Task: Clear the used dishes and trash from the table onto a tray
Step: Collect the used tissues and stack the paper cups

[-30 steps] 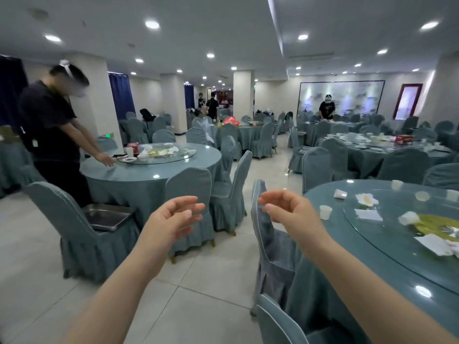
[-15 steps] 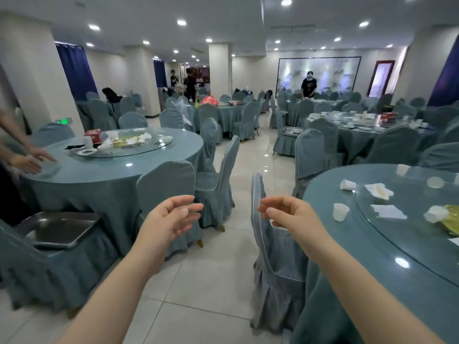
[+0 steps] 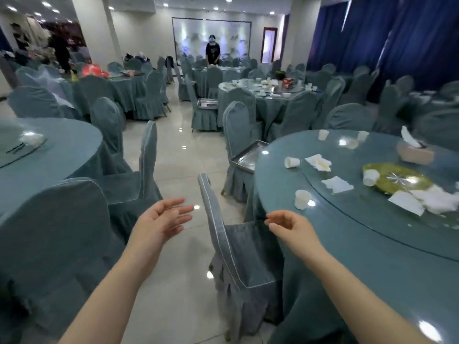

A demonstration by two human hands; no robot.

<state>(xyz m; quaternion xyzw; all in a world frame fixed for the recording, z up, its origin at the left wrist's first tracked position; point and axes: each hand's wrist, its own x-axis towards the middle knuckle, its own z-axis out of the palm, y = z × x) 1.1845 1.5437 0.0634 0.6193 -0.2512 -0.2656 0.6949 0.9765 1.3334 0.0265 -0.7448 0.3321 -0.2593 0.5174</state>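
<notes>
A round table (image 3: 347, 244) with a blue-grey cloth fills the right side. On it lie white paper cups (image 3: 302, 199) (image 3: 291, 162), crumpled napkins (image 3: 337, 184) (image 3: 319, 162), a green glass plate (image 3: 397, 178) and a tissue box (image 3: 414, 152) on a glass turntable. A steel tray (image 3: 247, 156) rests on a chair seat at the table's far-left edge. My left hand (image 3: 159, 223) hovers open over the aisle. My right hand (image 3: 289, 224) is loosely curled and holds nothing, just short of the table's rim, below the nearest cup.
A covered chair (image 3: 238, 247) stands between my hands, tucked against the table. Another round table (image 3: 57, 150) and chairs are at left. A tiled aisle (image 3: 173, 150) runs ahead. A person in black (image 3: 213, 53) bends over a far table; a second tray (image 3: 207, 103) sits on a chair.
My view has swung right, so the dirty table is now more in front and the left table with the other worker has slid out of sight. Both hands stay raised and empty.
</notes>
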